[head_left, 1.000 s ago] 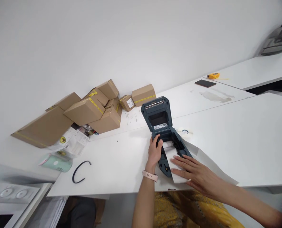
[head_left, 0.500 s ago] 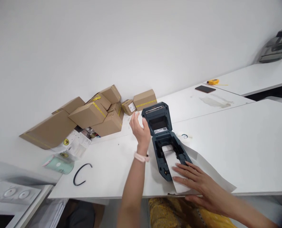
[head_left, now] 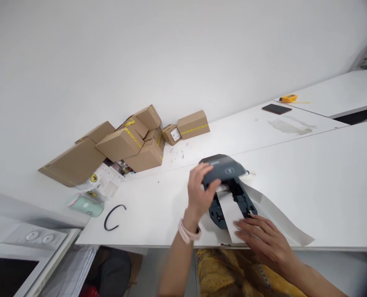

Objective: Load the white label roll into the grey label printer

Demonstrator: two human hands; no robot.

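Note:
A dark teal label printer [head_left: 218, 216] lies on the table near its front edge, its lid [head_left: 225, 170] partly lowered over the body. My left hand [head_left: 200, 192] is closed on the lid's near left side, fingers over the top and thumb beneath. A white paper strip [head_left: 231, 210] runs out of the printer's open bay toward me. Stretched fingers of my right hand [head_left: 266, 241] rest on the strip's right edge; that thumb is hidden. To the right of the printer lies a long curling sheet of white backing paper [head_left: 276, 210].
Cardboard boxes [head_left: 121, 142] are stacked at the back left. In front of them are plastic packets [head_left: 105, 181], a mint-green cylinder [head_left: 86, 205] and a black headband-like arc [head_left: 107, 218]. A dark phone [head_left: 276, 109] and a yellow tape measure [head_left: 288, 98] lie far right.
My left hand has taken the printer lid and swung it from upright down toward me. My right hand stays by the paper strip. The whole view has shifted slightly.

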